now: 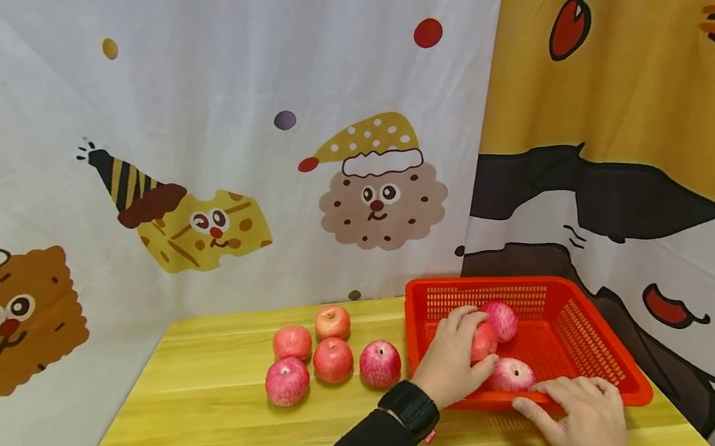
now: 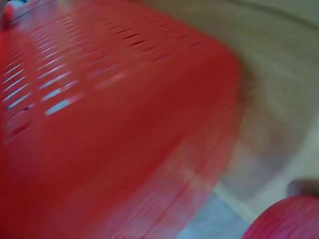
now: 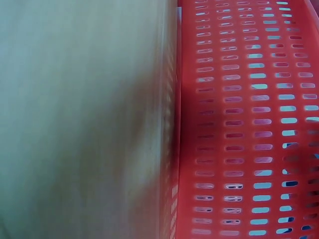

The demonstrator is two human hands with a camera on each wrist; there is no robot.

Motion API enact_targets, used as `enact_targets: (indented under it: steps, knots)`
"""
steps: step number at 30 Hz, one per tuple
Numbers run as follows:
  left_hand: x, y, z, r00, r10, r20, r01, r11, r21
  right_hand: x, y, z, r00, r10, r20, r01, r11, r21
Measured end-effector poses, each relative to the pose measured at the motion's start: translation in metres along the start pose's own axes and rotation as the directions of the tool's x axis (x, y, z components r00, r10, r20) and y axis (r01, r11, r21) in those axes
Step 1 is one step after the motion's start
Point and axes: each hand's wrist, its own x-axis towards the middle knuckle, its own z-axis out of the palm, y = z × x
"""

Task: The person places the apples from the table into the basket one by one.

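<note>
A red plastic basket point(image 1: 492, 281) with slotted walls stands at the right of the table. My left hand point(image 1: 451, 364) reaches over its near left side, fingers curled around an apple point(image 1: 483, 342) inside. Against that apple lie two more in the basket: a deep pink apple point(image 1: 503, 319) behind and a paler striped apple point(image 1: 514, 375) in front. My right hand point(image 1: 584, 411) grips the basket's near rim, thumb outside and fingers over the edge. Close up, the slotted wall point(image 3: 254, 109) fills much of the right wrist view, and the blurred basket point(image 2: 124, 109) crosses the left wrist view.
Several apples sit grouped on the wooden table point(image 1: 174, 424) left of the basket; the striped apple point(image 1: 380, 364) is nearest to it. A cartoon-printed curtain point(image 1: 213, 84) hangs behind the table, and an orange printed cloth point(image 1: 649, 90) borders the right side.
</note>
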Motion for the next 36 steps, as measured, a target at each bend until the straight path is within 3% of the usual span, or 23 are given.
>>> enact_targets:
  steps: [5,10,19,24,27,29,31,33,36]
  knots:
    - [-0.003,0.000,0.008,0.993,-0.048,0.112,0.041,0.997,0.070,0.001,-0.002,-0.002,1.000,0.002,0.011,-0.002,1.000,0.009]
    - [-0.006,0.000,0.006,0.975,-0.097,0.199,0.087,0.995,0.057,0.001,-0.003,-0.001,1.000,0.002,0.017,-0.002,1.000,0.008]
    - [-0.006,-0.006,0.011,0.967,-0.100,0.233,0.080,0.992,0.096,-0.002,-0.002,0.004,1.000,-0.020,0.000,0.020,1.000,0.005]
    - [-0.007,-0.007,0.011,0.983,-0.010,0.183,-0.021,0.986,0.166,-0.004,0.000,0.005,1.000,-0.022,-0.008,0.022,1.000,0.012]
    - [-0.011,-0.010,0.006,0.990,0.074,0.124,-0.104,0.960,0.261,-0.004,0.001,0.005,1.000,-0.019,0.000,0.019,1.000,0.015]
    - [-0.015,-0.017,0.001,0.993,0.095,0.076,-0.114,0.943,0.312,-0.004,0.001,0.005,1.000,-0.017,0.005,0.017,1.000,0.016]
    - [-0.021,-0.031,-0.006,0.998,0.065,0.009,-0.064,0.943,0.327,-0.004,0.001,0.005,1.000,-0.011,0.010,0.011,1.000,0.019]
    - [-0.030,-0.049,-0.013,0.998,-0.012,-0.064,0.032,0.948,0.318,-0.003,0.000,0.005,1.000,-0.004,0.010,0.004,1.000,0.023]
    - [-0.045,-0.078,-0.024,0.981,-0.142,-0.135,0.182,0.919,0.350,-0.003,-0.001,0.003,1.000,0.009,0.009,-0.009,0.999,0.031]
